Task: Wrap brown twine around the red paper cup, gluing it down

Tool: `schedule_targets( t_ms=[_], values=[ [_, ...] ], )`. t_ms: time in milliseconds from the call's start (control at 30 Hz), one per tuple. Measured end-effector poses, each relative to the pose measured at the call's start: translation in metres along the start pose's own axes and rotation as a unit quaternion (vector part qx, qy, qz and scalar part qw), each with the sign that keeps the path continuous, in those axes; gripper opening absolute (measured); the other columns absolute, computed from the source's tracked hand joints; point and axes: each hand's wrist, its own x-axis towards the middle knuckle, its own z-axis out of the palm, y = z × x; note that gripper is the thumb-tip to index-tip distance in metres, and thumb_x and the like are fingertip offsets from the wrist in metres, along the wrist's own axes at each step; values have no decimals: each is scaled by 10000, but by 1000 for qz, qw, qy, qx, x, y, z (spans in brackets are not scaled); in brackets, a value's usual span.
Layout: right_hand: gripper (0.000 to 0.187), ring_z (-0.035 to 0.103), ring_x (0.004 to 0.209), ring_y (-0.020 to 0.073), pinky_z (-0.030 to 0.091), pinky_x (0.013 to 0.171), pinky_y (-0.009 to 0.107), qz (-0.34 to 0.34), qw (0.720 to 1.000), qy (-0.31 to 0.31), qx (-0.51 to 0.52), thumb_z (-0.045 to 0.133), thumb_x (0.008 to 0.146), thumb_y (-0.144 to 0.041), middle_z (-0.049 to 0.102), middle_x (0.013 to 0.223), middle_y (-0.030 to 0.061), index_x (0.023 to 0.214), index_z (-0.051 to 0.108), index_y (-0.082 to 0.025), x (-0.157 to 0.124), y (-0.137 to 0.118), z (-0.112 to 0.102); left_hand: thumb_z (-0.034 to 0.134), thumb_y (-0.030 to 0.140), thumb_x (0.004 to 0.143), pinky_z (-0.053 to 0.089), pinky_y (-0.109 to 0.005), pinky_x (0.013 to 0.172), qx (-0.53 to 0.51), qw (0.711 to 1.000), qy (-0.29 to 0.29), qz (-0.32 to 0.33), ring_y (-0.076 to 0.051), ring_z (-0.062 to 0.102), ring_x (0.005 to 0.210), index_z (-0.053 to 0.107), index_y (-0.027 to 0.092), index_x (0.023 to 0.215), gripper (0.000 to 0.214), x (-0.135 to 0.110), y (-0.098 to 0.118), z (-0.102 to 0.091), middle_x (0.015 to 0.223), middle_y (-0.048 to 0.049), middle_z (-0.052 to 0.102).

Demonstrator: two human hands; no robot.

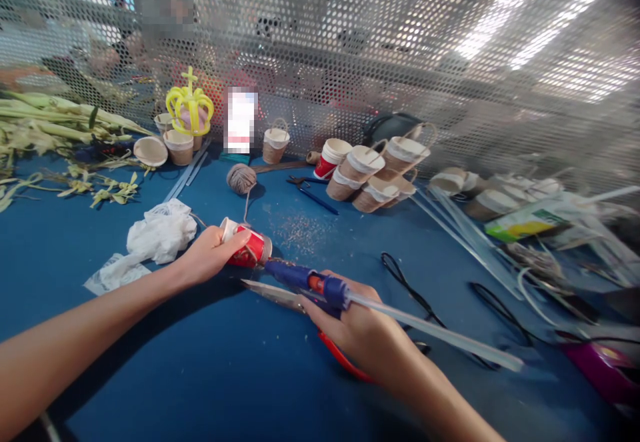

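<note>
My left hand [207, 255] is closed round a small red paper cup [247, 247] lying on its side on the blue table [210, 362]. My right hand [357, 329] grips a blue glue gun [305, 279] whose nozzle touches the cup's base end. A long clear glue stick [435, 332] sticks out of the gun's back to the right. Red-handled scissors [300, 309] lie under my right hand, blades pointing left. Brown twine runs from the cup to a twine ball [241, 178].
Several twine-wrapped cups [373, 175] stand at centre back, more at right. A yellow crown [189, 105], white plastic bag [160, 232], green leaves [55, 129], black scissors [410, 289], glue sticks [465, 235] and a perforated metal screen [400, 42] surround the work spot. A person sits behind the screen.
</note>
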Motion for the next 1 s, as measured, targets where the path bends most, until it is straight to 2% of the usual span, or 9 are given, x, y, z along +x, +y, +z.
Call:
schedule_targets(
  t_ms=[267, 533, 667, 733, 867, 933, 1000],
  values=[
    [98, 501, 538, 117, 379, 529, 234, -3, 1000, 11, -4, 500, 755, -272, 577, 623, -6, 689, 501, -200, -4, 4, 3, 381, 435, 784, 305, -227, 480, -7, 1000, 12, 4, -108, 390, 481, 519, 145, 536, 406, 1, -1, 0, 498, 16, 486],
    [164, 457, 471, 113, 374, 473, 243, 22, 1000, 14, 12, 489, 754, -320, 568, 566, -1, 651, 509, -194, 5, 1, -5, 382, 393, 791, 387, -237, 540, 3, 999, -22, 39, -157, 520, 603, 659, 109, 753, 398, 0, -5, -1, 653, -46, 642],
    [149, 526, 558, 137, 419, 553, 263, 15, 999, 27, 41, 504, 745, -319, 611, 629, 15, 703, 546, -183, 9, 4, -3, 371, 409, 801, 408, -240, 580, 5, 998, -30, 57, -156, 525, 631, 662, 114, 753, 417, 1, -6, 0, 679, -44, 645],
    [152, 536, 548, 138, 417, 525, 257, 20, 998, 33, 52, 503, 738, -317, 615, 619, 17, 695, 556, -180, 11, 4, -2, 369, 426, 803, 404, -236, 573, 10, 998, -29, 56, -145, 510, 607, 652, 115, 735, 426, 1, -6, 0, 653, -32, 625],
    [208, 435, 361, 97, 356, 384, 231, 84, 993, 23, 77, 501, 728, -341, 505, 414, -33, 584, 503, -190, 14, -1, -4, 362, 447, 811, 390, -232, 570, 3, 997, -30, 64, -126, 475, 581, 611, 119, 681, 432, 0, -6, 0, 619, -14, 570],
    [252, 413, 325, 91, 356, 367, 230, 143, 983, 3, 114, 505, 727, -372, 466, 369, -43, 554, 465, -193, 17, -5, -9, 364, 438, 814, 382, -230, 571, 3, 997, -28, 73, -119, 459, 577, 587, 121, 649, 421, 0, -6, 0, 614, -10, 547],
    [276, 426, 335, 91, 382, 390, 236, 174, 971, -15, 162, 514, 725, -396, 464, 372, -44, 552, 449, -191, 21, -8, -15, 368, 429, 813, 369, -226, 563, 9, 997, -22, 80, -113, 438, 567, 568, 123, 631, 409, 0, -6, 0, 604, -3, 525]
  ],
)
